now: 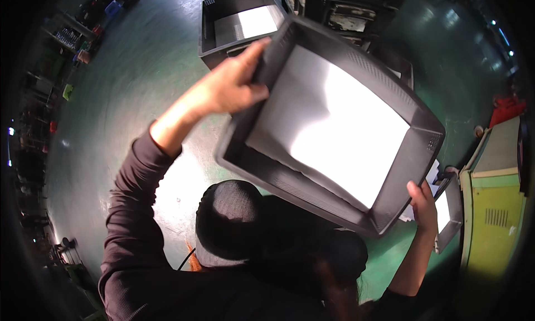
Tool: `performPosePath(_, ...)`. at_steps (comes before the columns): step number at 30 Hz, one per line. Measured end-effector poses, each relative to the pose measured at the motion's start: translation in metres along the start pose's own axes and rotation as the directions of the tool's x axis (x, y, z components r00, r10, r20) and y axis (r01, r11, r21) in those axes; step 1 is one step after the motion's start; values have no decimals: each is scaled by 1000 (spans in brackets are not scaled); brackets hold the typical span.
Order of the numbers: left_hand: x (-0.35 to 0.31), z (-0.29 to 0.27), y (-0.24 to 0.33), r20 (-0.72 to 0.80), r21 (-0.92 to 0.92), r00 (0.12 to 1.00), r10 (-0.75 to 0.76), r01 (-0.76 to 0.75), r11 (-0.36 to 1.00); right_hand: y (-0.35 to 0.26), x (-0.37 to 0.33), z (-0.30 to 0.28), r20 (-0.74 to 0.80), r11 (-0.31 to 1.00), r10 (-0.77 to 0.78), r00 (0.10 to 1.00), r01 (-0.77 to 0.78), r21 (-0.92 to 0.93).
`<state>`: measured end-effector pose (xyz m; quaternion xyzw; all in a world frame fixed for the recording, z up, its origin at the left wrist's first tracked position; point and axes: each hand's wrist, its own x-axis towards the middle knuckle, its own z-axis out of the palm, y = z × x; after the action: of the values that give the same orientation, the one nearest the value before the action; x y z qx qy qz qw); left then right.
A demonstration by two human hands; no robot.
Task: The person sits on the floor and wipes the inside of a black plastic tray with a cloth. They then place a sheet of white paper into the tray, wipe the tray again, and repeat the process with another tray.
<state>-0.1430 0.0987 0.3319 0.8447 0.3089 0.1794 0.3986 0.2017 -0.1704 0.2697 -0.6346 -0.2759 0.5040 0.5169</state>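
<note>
My left hand [234,78] grips the upper left edge of a large black plastic crate [354,59], its fingers bent round the rim. At the crate's lower right corner, my right hand [423,206] holds the edge with the thumb showing on the inner side. The crate is tilted and raised in front of me, and its inside faces up. A pale sheet-like surface [345,137] covers its bottom and shines in bright light. Most of the fingers of both hands are hidden behind the crate walls.
Another black crate [209,22] stands behind on the green floor [111,103]. Dark bins [317,3] are stacked at the back. A black tray [450,209] lies beside a yellow-green cabinet [496,209] on the right. A grey rounded cloth shape [228,209] is below the crate.
</note>
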Motion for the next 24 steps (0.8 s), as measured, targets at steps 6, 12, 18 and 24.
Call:
performPosePath(6, 16, -196, -36, -516, -372, 852, 91, -319, 872, -79, 41, 171, 209, 950, -83, 974, 14, 313)
performPosePath(12, -18, -198, -174, -721, -610, 596, -352, -306, 730, -96, 130, 314, 246, 852, -143, 958, -7, 524)
performPosePath(18, 2, -105, -214, -374, -786, 819, -435, -30, 618, -100, 198, 362, 137, 823, -183, 973, 76, 563)
performPosePath(24, 9, -78, -225, -304, -825, 868, -393, -33, 564, -102, 226, 399, 118, 802, -192, 974, 87, 591)
